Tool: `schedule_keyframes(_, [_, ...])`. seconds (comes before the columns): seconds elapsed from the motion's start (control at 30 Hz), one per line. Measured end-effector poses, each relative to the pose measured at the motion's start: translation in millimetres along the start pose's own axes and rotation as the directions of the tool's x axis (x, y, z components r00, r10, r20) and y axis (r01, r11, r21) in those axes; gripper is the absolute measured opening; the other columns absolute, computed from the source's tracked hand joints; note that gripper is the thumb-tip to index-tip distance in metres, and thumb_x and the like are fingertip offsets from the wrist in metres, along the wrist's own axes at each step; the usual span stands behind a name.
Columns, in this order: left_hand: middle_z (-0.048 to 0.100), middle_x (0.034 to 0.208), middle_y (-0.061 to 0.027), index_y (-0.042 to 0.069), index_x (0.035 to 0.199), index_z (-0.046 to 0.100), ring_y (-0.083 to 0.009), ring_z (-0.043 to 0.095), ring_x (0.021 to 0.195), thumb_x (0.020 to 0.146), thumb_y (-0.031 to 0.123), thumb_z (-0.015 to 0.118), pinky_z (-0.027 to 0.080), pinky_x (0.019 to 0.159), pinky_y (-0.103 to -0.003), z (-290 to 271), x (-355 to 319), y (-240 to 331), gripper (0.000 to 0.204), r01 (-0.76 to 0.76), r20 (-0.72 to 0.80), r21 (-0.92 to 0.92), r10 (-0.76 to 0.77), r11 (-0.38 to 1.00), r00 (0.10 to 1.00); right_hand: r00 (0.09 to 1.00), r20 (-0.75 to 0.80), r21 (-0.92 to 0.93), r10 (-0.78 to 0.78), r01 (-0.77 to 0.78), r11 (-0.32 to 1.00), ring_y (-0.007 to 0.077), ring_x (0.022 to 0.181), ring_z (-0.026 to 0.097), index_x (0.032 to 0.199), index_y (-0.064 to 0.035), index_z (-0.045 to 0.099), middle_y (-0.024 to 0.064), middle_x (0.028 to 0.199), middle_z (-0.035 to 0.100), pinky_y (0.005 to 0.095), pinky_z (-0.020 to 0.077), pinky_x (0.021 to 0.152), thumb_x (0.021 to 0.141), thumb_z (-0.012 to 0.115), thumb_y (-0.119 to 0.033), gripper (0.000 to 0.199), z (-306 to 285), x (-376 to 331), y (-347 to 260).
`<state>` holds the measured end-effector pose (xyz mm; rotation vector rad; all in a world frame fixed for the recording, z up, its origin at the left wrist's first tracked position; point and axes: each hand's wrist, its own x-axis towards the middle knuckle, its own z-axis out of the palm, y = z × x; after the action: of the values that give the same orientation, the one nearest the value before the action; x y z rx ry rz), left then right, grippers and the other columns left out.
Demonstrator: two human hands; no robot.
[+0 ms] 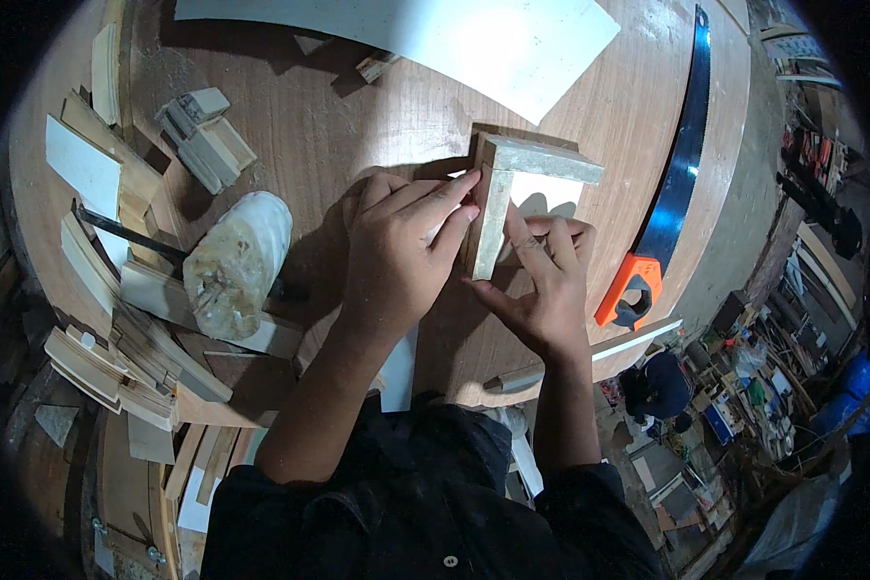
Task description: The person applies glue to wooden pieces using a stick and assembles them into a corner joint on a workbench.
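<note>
Two wooden strips meet at a corner in front of me: a nearer strip (494, 215) points toward me, and a far strip (541, 158) runs off to the right. A white surface (551, 190) shows between them. My left hand (396, 253) is closed at the nearer strip's left side, with index finger and thumb tips pressed on it. Around the same strip's near end and right side, my right hand (543, 283) is also closed, its thumb at the near end and its fingers along the inner face. Part of that grip is hidden.
A handsaw (675, 193) with an orange handle lies at right. A white sheet (425, 39) covers the far table. A whitish cylinder (237, 266), a small block stack (206, 140) and piled wood strips (145, 358) stand at left. A long strip (599, 353) lies along the near edge.
</note>
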<state>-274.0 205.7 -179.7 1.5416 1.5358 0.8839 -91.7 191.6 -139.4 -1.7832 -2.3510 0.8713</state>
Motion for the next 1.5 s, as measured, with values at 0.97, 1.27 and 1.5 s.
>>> schedule_keyframes(0.97, [0.077, 0.092, -0.0023, 0.010, 0.115, 0.076, -0.0188, 0.055, 0.085, 0.088, 0.018, 0.074, 0.043, 0.080, -0.034, -8, -23, -4, 0.028, 0.081, 0.124, 0.084, -0.091, 0.993, 0.988, 0.999, -0.037, -0.051, -0.017, 0.016, 0.999, 0.0243, 0.101, 0.046, 0.136, -0.0169, 0.066, 0.0041, 0.105, 0.059, 0.0382, 0.0386, 0.090, 0.060, 0.091, -0.016, 0.080, -1, -4, 7])
schedule_keyframes(1.27, [0.078, 0.094, -0.0014, 0.011, 0.113, 0.077, -0.0186, 0.055, 0.083, 0.090, 0.019, 0.073, 0.041, 0.083, -0.035, -5, -22, -4, 0.025, 0.070, 0.098, 0.121, -0.082, 0.990, 0.992, 0.997, -0.057, -0.063, -0.058, 0.054, 0.997, 0.0246, 0.100, 0.049, 0.133, -0.0134, 0.068, 0.0065, 0.106, 0.060, 0.0377, 0.0392, 0.088, 0.060, 0.091, -0.016, 0.076, 2, -3, 9])
schedule_keyframes(1.5, [0.078, 0.095, -0.0018, 0.013, 0.113, 0.077, -0.0182, 0.055, 0.083, 0.090, 0.020, 0.074, 0.040, 0.083, -0.037, -4, -22, -4, 0.025, 0.104, 0.101, 0.065, -0.110, 0.992, 0.989, 0.999, -0.045, -0.031, -0.014, 0.012, 0.999, 0.0241, 0.102, 0.044, 0.134, -0.0171, 0.068, 0.0017, 0.106, 0.058, 0.0379, 0.0391, 0.088, 0.061, 0.092, -0.020, 0.078, 3, -5, 9])
